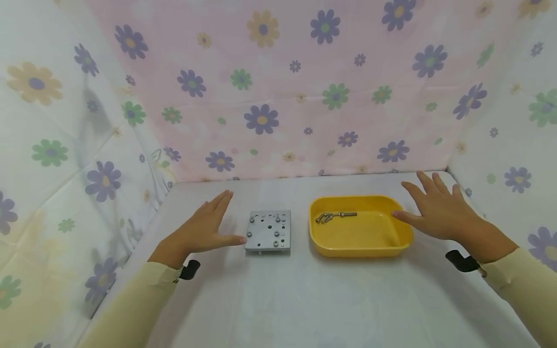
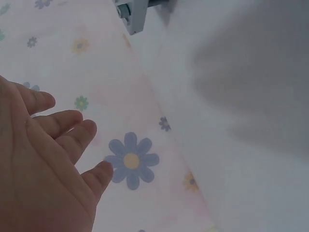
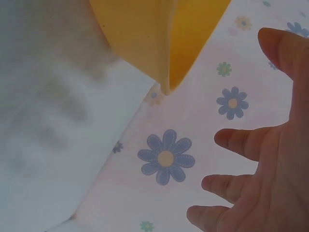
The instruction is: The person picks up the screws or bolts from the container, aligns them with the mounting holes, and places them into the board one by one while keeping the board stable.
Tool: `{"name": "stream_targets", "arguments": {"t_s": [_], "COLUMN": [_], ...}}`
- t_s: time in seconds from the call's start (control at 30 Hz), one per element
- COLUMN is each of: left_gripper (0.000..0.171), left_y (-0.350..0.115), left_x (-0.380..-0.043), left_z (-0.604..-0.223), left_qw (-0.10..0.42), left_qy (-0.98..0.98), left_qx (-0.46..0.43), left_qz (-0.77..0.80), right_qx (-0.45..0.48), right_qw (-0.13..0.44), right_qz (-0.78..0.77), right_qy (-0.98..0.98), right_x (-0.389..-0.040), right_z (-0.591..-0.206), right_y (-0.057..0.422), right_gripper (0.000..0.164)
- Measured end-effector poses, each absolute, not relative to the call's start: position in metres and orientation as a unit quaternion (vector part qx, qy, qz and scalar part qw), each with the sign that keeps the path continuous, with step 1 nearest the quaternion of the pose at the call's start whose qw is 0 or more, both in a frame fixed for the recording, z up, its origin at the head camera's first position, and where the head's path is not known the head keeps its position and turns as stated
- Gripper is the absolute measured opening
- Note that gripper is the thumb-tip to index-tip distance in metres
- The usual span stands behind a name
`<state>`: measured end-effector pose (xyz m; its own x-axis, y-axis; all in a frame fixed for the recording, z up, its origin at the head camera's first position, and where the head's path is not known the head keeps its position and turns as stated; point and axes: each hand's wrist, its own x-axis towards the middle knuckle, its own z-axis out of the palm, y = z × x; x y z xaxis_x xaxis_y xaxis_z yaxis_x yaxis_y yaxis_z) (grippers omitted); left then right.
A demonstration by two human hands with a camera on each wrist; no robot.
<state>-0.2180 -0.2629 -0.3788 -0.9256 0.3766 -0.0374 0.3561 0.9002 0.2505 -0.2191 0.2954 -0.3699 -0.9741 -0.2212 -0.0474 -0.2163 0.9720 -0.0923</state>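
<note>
In the head view a grey metal plate (image 1: pixel 270 231) with holes and several bolts set in it stands left of centre on the white table. My left hand (image 1: pixel 204 226) is held out beside its left edge, fingers straight and thumb toward the plate; whether the thumb touches it I cannot tell. To the right of the plate lies a yellow tray (image 1: pixel 361 251). Several small metal bolts (image 1: pixel 327 217) rest at the left inside it. My right hand (image 1: pixel 444 212) hovers by the tray's right end, fingers spread and holding nothing.
The white table (image 1: pixel 278 299) reaches back to a pink flowered cloth (image 1: pixel 283 87). More flowered cloth hangs at the left (image 1: pixel 65 145) and at the right (image 1: pixel 513 121). A dark wrist strap piece (image 1: pixel 190 269) shows under the left wrist.
</note>
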Motion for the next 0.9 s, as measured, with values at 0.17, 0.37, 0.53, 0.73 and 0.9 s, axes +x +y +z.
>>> {"name": "stream_targets", "arguments": {"t_s": [0.17, 0.37, 0.53, 0.73, 0.9], "left_gripper": [0.133, 0.138, 0.14, 0.139, 0.137], "left_y": [-0.25, -0.244, -0.245, -0.245, -0.243], "left_x": [-0.217, -0.221, -0.222, -0.224, -0.226], "left_z": [-0.38, -0.387, -0.394, -0.402, -0.409], "left_qw": [0.052, 0.051, 0.048, 0.038, 0.03], "left_qy": [0.962, 0.951, 0.94, 0.928, 0.919], "left_qx": [0.194, 0.195, 0.181, 0.177, 0.182], "left_qz": [0.186, 0.235, 0.285, 0.326, 0.348], "right_qx": [-0.129, -0.151, -0.152, -0.156, -0.161], "right_qw": [0.018, -0.009, -0.006, -0.001, 0.01], "right_qz": [-0.057, -0.064, -0.073, -0.087, -0.12], "right_qy": [0.99, 0.986, 0.986, 0.984, 0.979], "right_x": [-0.221, -0.224, -0.227, -0.231, -0.236], "right_z": [-0.37, -0.37, -0.367, -0.362, -0.36], "right_y": [0.291, 0.281, 0.277, 0.27, 0.263], "right_gripper": [0.103, 0.096, 0.097, 0.084, 0.066]}}
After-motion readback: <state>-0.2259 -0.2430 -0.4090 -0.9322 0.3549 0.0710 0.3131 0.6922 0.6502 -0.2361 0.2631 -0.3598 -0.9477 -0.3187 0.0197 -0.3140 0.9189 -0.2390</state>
